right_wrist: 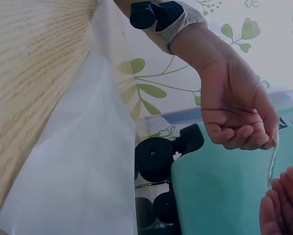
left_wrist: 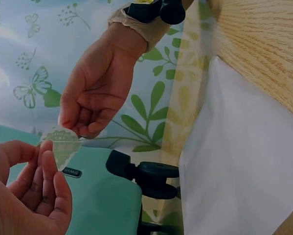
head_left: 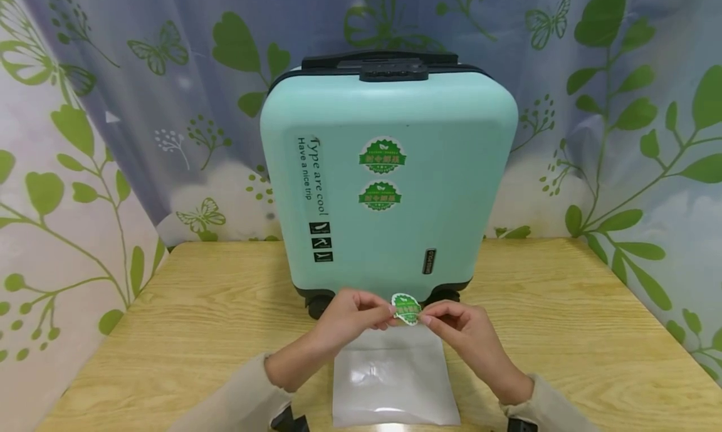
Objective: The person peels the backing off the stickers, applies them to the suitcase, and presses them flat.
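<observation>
A round green sticker (head_left: 406,308) with a white scalloped edge is stretched between both hands, in front of the suitcase's lower edge. My left hand (head_left: 355,319) pinches its left side between thumb and forefinger; my right hand (head_left: 464,326) pinches the right side the same way. From the left wrist view the sticker (left_wrist: 62,147) shows its pale back, while the right wrist view has it nearly edge-on. Behind the hands stands a mint-green suitcase (head_left: 451,187). Two similar green stickers, an upper one (head_left: 382,155) and a lower one (head_left: 380,195), are on its front.
Below the hands a glossy whitish sheet (head_left: 395,382) lies on the wooden table (head_left: 214,319). Black wheels (head_left: 319,305) carry the suitcase, and a black handle (head_left: 378,59) tops it. A leaf-patterned curtain (head_left: 197,118) hangs behind.
</observation>
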A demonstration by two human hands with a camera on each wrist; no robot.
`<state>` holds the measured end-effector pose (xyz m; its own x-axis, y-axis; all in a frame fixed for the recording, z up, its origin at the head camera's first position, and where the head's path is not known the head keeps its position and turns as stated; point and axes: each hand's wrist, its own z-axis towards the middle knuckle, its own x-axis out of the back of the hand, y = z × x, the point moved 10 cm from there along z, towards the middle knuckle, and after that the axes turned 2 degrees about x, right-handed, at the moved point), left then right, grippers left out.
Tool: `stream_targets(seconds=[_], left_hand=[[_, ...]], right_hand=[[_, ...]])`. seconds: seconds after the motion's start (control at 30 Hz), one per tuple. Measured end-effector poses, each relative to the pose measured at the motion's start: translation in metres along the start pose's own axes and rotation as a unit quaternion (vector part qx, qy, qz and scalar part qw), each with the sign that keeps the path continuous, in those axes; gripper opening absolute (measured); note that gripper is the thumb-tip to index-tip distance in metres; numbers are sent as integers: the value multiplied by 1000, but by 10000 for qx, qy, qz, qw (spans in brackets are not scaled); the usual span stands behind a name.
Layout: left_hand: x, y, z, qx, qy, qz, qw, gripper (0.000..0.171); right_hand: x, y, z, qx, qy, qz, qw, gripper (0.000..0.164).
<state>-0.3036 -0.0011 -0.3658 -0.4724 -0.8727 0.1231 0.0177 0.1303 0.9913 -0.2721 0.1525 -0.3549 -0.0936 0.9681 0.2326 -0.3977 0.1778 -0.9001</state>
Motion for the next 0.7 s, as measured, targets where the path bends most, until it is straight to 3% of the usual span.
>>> stream_targets(seconds=[0.4,0.7], left_hand=[[3,18,-4,-614,-105,-374,9974,23],[6,24,-7,-819,-72,-70,9966,19]], right_hand=[[2,1,2,-77,-109,131,9998,11],[-1,-7,6,-119,-215,464,9986,20]])
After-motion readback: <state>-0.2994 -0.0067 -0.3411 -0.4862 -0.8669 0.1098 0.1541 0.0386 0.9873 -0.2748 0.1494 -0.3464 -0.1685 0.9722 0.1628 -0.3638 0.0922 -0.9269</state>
